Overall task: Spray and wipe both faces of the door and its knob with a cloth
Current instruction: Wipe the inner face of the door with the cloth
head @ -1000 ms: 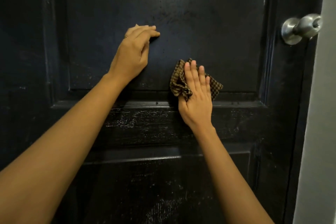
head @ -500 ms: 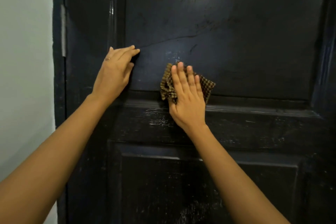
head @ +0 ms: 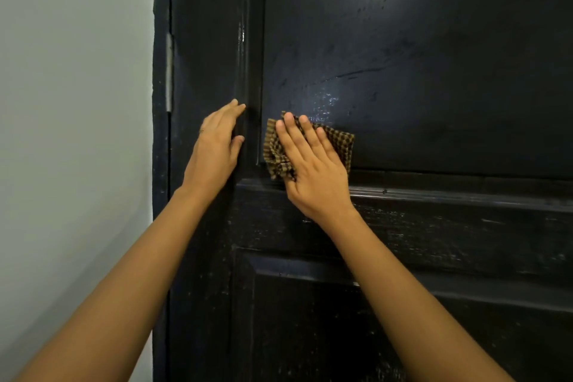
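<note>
A black panelled door (head: 434, 56) fills most of the view. My right hand (head: 313, 167) presses a brown checked cloth (head: 339, 141) flat against the lower left corner of the upper panel, fingers straight. A wet sheen shows on the panel just above the cloth. My left hand (head: 217, 149) rests with straight fingers on the door's left stile beside the panel moulding. The knob is out of view.
A pale wall (head: 74, 133) stands at the left, meeting the dark door frame (head: 160, 226). A metal hinge (head: 169, 71) shows on the door's left edge. The lower panel (head: 310, 319) is scuffed with pale marks.
Both hands and the cloth have slid left along the door toward the hinge side. The view has swung left, so the knob has dropped out of sight and the wall has appeared.
</note>
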